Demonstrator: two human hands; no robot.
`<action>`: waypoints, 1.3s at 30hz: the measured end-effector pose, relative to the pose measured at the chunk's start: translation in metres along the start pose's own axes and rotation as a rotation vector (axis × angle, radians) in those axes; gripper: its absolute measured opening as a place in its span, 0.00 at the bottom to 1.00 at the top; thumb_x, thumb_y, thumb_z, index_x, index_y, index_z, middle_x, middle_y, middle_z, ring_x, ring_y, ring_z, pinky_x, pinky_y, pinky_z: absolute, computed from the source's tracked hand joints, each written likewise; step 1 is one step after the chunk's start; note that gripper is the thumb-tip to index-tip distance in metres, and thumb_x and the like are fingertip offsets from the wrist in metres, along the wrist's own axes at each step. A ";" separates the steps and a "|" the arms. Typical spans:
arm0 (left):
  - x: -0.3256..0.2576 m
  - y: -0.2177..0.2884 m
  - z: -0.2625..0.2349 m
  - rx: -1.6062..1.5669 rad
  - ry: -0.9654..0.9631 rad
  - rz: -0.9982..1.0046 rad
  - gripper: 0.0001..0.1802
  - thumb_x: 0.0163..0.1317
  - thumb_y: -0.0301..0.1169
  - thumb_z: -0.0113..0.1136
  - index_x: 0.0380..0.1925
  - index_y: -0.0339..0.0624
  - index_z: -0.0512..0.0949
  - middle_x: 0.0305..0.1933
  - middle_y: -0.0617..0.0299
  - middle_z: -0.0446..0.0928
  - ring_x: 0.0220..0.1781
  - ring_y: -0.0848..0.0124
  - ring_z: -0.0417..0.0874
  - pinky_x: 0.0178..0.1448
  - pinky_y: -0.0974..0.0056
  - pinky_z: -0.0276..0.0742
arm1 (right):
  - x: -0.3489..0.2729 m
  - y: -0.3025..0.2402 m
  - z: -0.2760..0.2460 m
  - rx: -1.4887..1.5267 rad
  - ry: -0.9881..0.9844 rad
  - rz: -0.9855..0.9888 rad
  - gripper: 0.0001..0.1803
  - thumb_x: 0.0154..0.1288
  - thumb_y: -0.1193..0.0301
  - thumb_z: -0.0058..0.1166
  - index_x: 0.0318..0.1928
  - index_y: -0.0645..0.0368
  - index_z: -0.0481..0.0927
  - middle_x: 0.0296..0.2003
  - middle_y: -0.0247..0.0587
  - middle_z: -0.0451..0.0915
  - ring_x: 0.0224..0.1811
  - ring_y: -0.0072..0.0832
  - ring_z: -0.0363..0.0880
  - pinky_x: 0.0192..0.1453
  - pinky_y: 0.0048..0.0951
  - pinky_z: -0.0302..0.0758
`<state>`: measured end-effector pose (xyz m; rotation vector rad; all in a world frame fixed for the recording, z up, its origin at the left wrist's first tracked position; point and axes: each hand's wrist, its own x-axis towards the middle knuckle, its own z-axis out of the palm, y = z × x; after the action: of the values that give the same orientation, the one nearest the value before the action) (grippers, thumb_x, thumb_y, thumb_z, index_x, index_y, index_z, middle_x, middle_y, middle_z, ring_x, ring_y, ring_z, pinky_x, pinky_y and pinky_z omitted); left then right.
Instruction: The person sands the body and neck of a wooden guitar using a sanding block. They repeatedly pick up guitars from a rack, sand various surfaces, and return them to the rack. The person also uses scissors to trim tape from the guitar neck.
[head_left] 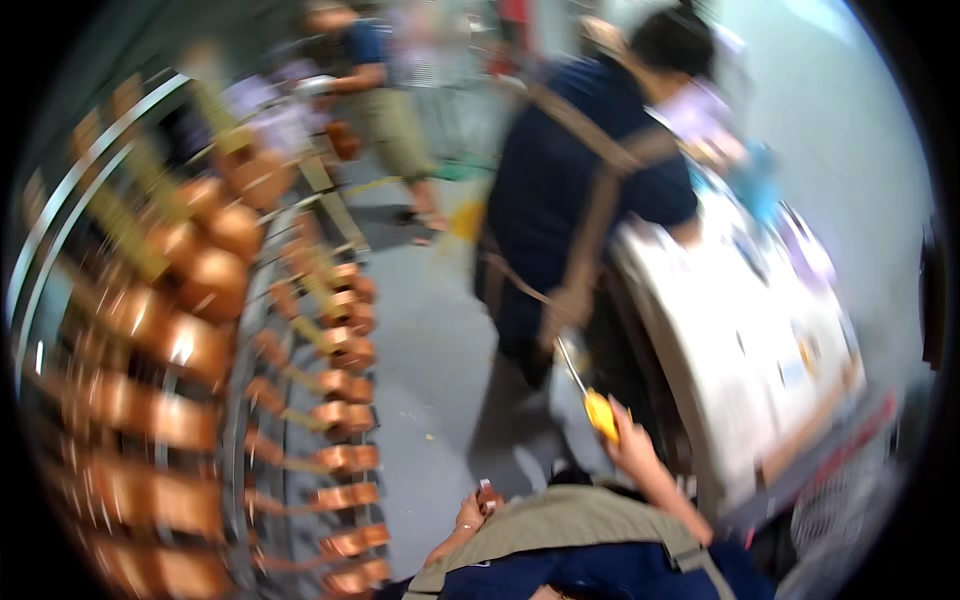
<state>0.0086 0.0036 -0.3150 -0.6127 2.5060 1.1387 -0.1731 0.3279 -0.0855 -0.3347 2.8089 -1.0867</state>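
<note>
Heavy blur. Right hand (628,437) wraps a yellow-handled tool (598,412), tip unclear. Left hand (472,513) pinches a small object (488,495), unidentifiable. Copper pots (190,340) smeared at left.

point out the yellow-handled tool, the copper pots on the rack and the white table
yellow-handled tool (600,413), head view, on the yellow handle
copper pots (210,285), head view, on one pot's rounded side
white table (745,340), head view, on its bare top

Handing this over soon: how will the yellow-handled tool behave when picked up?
The yellow-handled tool, gripped in the right hand, probably stays stiff, since its thin metal shaft looks straight. The one-handed hold suggests it is light. Its rounded handle might roll if laid down.
</note>
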 end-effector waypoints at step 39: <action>-0.074 0.079 0.044 0.026 0.477 -0.312 0.20 0.53 0.31 0.58 0.48 0.55 0.68 0.49 0.54 0.69 0.48 0.50 0.74 0.48 0.52 0.73 | 0.266 -0.327 -0.191 0.311 0.327 -1.045 0.32 0.61 0.63 0.52 0.65 0.54 0.59 0.19 0.44 0.76 0.22 0.36 0.76 0.29 0.31 0.72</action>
<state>0.0373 0.1024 -0.2593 -1.3486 2.6557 0.9241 -0.4123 0.1517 0.2698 -1.8463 2.5801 -1.8289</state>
